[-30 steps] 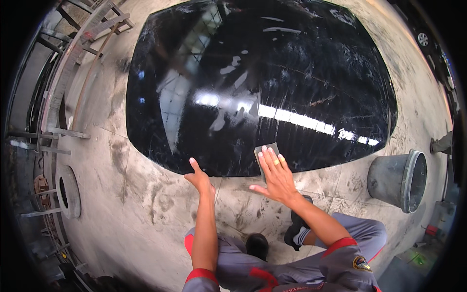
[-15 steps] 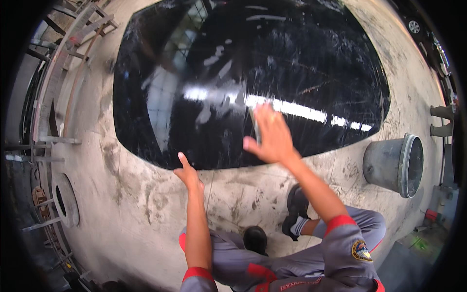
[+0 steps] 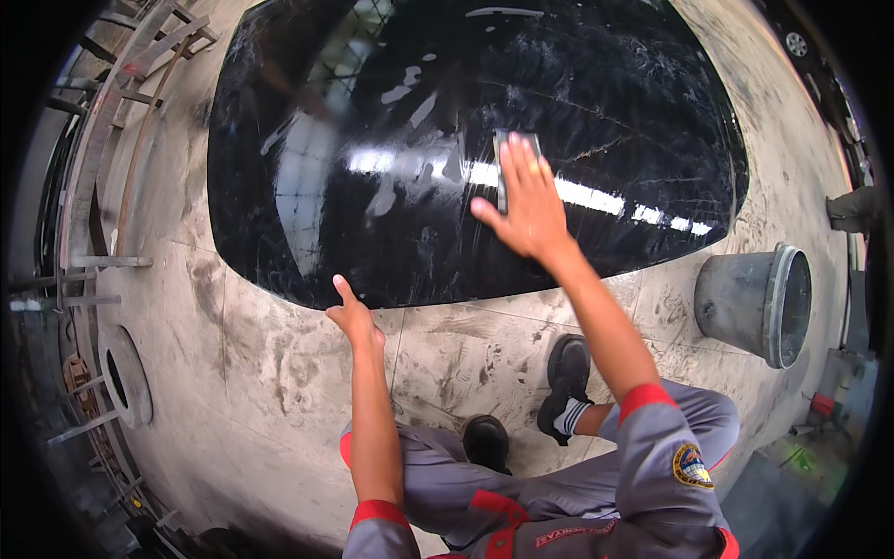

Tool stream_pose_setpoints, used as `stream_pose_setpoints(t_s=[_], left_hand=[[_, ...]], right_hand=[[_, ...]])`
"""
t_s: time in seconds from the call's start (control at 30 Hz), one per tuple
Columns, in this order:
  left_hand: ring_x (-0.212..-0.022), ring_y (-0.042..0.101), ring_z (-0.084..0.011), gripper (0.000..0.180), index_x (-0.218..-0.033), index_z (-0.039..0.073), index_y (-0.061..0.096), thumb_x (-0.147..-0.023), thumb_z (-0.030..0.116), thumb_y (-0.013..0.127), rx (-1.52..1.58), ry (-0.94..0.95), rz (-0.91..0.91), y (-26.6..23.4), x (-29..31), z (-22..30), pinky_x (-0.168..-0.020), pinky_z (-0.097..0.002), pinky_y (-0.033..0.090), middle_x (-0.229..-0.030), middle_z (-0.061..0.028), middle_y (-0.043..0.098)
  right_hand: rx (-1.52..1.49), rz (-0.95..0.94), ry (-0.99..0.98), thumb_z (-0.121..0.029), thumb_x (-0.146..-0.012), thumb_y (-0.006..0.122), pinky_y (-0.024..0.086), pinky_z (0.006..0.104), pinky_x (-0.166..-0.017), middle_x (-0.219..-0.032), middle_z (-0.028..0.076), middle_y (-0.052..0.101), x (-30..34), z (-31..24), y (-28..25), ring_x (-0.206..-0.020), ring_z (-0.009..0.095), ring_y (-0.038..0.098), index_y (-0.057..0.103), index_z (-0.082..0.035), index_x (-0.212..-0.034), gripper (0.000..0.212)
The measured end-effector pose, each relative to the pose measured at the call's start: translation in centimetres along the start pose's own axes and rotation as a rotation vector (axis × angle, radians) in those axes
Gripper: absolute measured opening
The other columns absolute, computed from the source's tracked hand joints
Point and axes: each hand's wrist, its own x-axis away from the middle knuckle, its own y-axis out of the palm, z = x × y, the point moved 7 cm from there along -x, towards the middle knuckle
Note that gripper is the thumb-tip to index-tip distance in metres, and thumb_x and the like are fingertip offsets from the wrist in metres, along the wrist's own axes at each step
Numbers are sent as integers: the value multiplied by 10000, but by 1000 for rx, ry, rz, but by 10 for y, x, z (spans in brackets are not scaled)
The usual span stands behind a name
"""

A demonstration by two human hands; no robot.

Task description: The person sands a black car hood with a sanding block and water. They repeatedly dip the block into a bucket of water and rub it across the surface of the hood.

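Observation:
A glossy black car hood [image 3: 391,252], wet and streaked, lies in front of me and reflects a bright strip of light. My right hand [image 3: 533,205] lies flat on it near the middle, fingers together and thumb out to the side. Under those fingers is a thin grey sanding pad [image 3: 500,177], mostly covered; only its left and far edges show. At the hood's near edge, my left hand [image 3: 354,315] grips the rim. Its thumb rests on top, and the other fingers are largely hidden below the edge.
A grey plastic bucket [image 3: 736,303] lies tipped on the concrete floor [image 3: 279,373] at the right. On the left are a tire [image 3: 128,377] and a metal rack [image 3: 102,177]. My black shoes [image 3: 570,368] are close below the hood. Another person's leg [image 3: 849,212] shows far right.
My right hand has slid away from me and slightly right across the hood, with the pad under it. My left hand stays on the near edge.

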Motion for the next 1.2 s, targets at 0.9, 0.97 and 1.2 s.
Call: stream_pose_setpoints(t_s=[0.9, 0.97, 1.2], left_hand=[[-1112, 604, -307, 788, -1301, -149, 328, -1021, 538, 594, 202, 75, 46, 1, 19, 28, -1002, -405, 538, -1316, -275, 500], [-1159, 606, -349, 843, -1341, -167, 294, -1015, 559, 572, 154, 85, 140, 3, 27, 37, -1028, -426, 538, -1334, -311, 486], [-1233, 587, -426, 1041, -1398, -240, 290, -982, 692, 493, 111, 37, 282, 23, 40, 37, -1056, -453, 538, -1423, -373, 445]], right_hand=[[-3, 35, 137, -721, -915, 548, 227, 557, -1229, -1618, 349, 275, 115, 39, -9, -1529, 460, 259, 292, 109, -1557, 1080], [12, -129, 129, -711, -922, 542, 230, 556, -1228, -1635, 328, 263, 124, 39, -8, -1536, 460, 246, 278, 100, -1566, 1069], [172, 109, 444, -642, -955, 546, 164, 488, -1270, -1673, 253, 242, 12, 172, -51, -1571, 388, 190, 257, 62, -1588, 990]])
